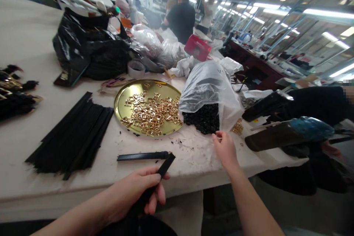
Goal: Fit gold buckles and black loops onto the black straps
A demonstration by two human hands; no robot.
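My left hand (148, 186) is closed on a black strap (166, 165), whose end sticks up past the thumb. Close behind it, a finished-looking black strap piece (141, 156) lies on the table. My right hand (224, 147) is at the front edge of a pile of small black pieces (206, 118), which spills from a clear plastic bag (206, 81). Its thumb and forefinger are pinched together; anything between them is too small to make out. Gold buckles (155, 114) lie on a round gold tray (121, 97) left of the bag.
Black strips (77, 136) lie stacked at the left. Behind are a black plastic bag (91, 44), a tape roll (136, 69) and a pink container (197, 48). At the right are two dark cylinders, one (276, 138) topped with blue plastic, and a person in dark clothing.
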